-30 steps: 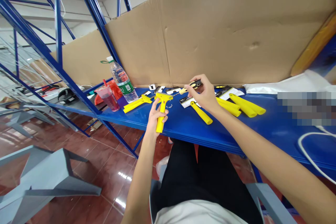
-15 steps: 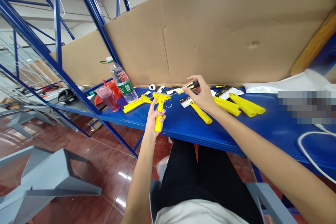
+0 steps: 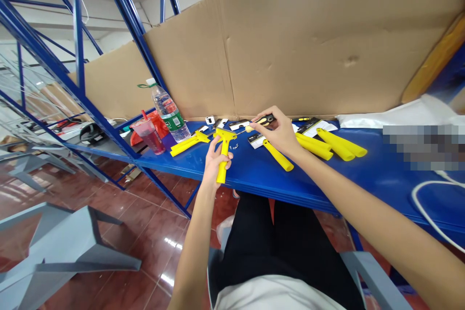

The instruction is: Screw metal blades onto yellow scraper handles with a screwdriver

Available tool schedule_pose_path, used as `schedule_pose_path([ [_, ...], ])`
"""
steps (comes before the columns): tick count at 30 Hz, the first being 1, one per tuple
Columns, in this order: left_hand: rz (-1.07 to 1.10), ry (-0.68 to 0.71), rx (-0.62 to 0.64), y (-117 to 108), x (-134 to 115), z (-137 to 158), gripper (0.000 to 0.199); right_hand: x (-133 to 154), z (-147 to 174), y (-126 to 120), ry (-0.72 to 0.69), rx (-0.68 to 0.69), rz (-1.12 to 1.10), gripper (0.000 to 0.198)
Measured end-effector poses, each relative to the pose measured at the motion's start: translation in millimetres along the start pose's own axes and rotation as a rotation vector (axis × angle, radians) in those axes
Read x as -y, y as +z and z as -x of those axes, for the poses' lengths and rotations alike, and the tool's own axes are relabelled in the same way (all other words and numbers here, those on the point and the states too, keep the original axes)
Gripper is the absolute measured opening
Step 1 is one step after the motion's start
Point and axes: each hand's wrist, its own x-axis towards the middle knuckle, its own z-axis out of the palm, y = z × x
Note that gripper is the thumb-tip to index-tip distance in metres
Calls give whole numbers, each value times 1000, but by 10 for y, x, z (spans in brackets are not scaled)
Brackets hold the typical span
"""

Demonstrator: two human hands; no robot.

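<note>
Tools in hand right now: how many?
2: yellow tool in the left hand; screwdriver in the right hand, pointed at the yellow tool. Anything small inside the hands would be hidden.

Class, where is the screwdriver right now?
In the head view, the screwdriver is in the right hand, its shaft pointing left toward the yellow tool in the left hand.
</note>
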Motion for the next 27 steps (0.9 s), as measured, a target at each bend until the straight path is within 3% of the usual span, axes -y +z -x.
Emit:
schedule_pose_path([
  [4,-41,14,2,10,8,13,91,-18,1,-7,12,-4,59,35],
  [7,-25,-3,0,15,-2,17,93,-62,-6,-7,6,2,-22,37],
  [13,61,-57,-40,-20,-33,-13,93,-87,16,19,-35,140,-162,47],
  [20,61,-102,-39,-85,-41,-37,84,-47,18,0,20,81,-90,42],
  [27,-28,-56,-53,-55,-31,-25,81,-36,28,8,-82,89,-126,45],
])
